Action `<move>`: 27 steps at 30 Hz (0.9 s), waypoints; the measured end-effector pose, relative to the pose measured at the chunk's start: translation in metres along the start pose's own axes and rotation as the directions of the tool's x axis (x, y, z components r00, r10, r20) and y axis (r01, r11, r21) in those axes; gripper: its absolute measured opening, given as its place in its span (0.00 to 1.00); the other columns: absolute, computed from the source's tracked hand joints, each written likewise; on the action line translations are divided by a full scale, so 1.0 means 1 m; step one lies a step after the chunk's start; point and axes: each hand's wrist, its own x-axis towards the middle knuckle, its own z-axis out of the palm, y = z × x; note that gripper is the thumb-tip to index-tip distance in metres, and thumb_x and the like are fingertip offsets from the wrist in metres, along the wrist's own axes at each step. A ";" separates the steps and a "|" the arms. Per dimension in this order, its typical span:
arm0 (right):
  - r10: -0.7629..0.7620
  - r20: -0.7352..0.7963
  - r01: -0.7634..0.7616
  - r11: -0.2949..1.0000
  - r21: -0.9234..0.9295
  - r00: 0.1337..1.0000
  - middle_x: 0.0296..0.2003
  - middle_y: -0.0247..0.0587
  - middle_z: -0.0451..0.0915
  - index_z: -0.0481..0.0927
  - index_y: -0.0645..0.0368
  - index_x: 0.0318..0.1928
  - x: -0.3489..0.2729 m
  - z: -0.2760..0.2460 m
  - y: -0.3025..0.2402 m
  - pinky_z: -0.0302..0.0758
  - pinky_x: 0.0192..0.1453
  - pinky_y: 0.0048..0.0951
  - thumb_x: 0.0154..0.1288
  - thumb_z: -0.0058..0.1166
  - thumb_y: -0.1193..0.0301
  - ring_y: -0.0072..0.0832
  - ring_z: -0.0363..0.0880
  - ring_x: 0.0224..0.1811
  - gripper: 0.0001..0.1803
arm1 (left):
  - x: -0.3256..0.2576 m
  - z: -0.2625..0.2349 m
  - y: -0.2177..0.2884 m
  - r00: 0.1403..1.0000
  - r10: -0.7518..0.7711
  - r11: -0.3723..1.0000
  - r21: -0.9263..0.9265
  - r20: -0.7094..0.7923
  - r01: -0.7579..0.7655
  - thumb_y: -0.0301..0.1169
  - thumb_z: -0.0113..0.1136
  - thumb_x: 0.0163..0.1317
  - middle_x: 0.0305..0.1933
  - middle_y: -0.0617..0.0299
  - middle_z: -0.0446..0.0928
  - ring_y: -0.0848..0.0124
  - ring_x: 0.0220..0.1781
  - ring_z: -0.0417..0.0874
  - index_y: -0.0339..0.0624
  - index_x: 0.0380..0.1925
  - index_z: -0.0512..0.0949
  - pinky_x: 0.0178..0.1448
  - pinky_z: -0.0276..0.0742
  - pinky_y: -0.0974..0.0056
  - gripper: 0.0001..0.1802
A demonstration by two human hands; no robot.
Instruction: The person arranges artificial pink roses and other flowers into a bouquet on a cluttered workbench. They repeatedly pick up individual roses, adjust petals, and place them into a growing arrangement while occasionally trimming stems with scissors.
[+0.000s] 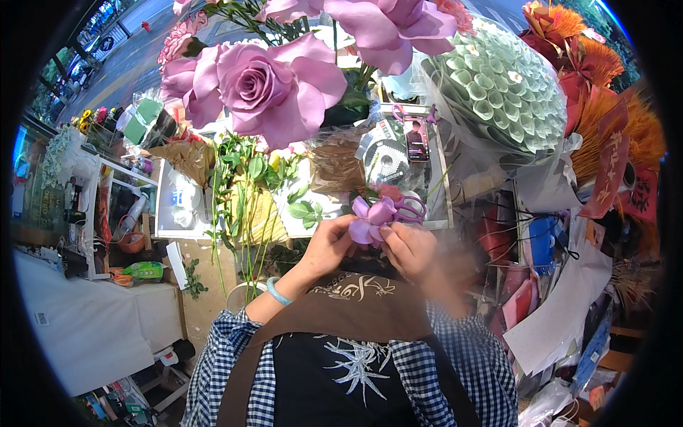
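In front of my apron, both hands meet around a small purple rose [367, 220] with loosely spread petals. My left hand [326, 248], a pale blue bangle at its wrist, closes on the rose from the left and below. From the other side my right hand [411, 249] pinches a petal between thumb and fingers; its forearm is smeared by motion. The stem is hidden behind the hands. Just beyond the right fingers lie scissors with purple handles [413, 209]. A pink carnation [388, 191] shows right behind the rose.
Large purple roses [260, 89] rise close overhead at the far side. Green stems [249, 185] lie across the white table [445, 199] on the left, near a phone [417, 139] farther right. A pale green paper bouquet [498, 92] stands far right; green-handled scissors [142, 270] lie left.
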 end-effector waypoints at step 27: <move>-0.088 -0.087 0.089 0.996 0.011 0.992 0.24 0.31 0.71 0.82 0.62 0.42 0.004 0.008 -0.009 0.66 0.22 0.24 0.49 0.62 0.75 0.24 0.71 0.20 0.17 | 0.000 -0.002 0.000 1.000 0.000 0.998 -0.066 0.005 0.000 0.20 0.50 0.62 0.24 0.70 0.74 0.83 0.22 0.68 0.39 0.40 0.77 0.26 0.63 0.75 0.09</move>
